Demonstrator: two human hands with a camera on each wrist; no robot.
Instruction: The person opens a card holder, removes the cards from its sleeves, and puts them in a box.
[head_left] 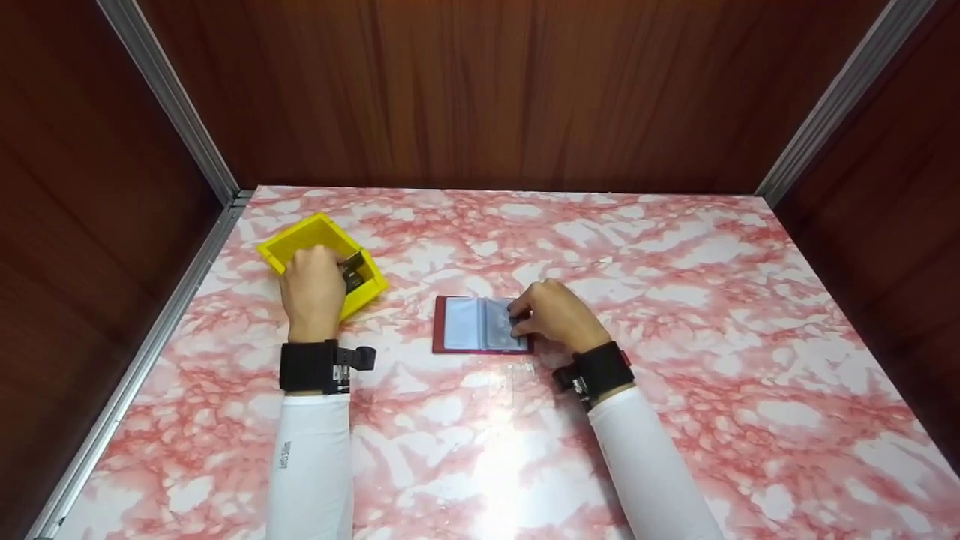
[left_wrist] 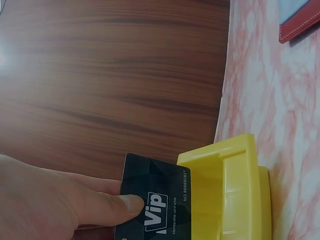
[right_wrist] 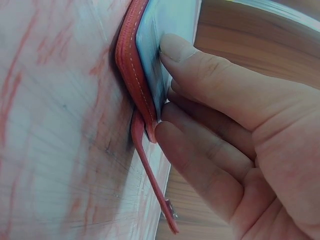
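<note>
My left hand (head_left: 313, 292) is at the yellow bin (head_left: 370, 291), pinching a black VIP membership card (left_wrist: 167, 177). In the left wrist view the thumb lies on the card's printed face, and the card is beside the bin's opening. My right hand (head_left: 561, 315) is at the right edge of a red card holder (head_left: 439, 326), which lies spread open on the table with clear plastic sleeves (head_left: 462, 324) showing. Up close, the right thumb (right_wrist: 177, 49) presses on the sleeves while the other fingers bend at their edge, pinching them.
A red strap (right_wrist: 150, 172) with a metal snap sticks out from the holder. The table (head_left: 675, 277) has a pink and white marbled top. Brown wood-grain panels (head_left: 465, 97) enclose the back and sides, with metal rails (head_left: 180, 105) at the corners.
</note>
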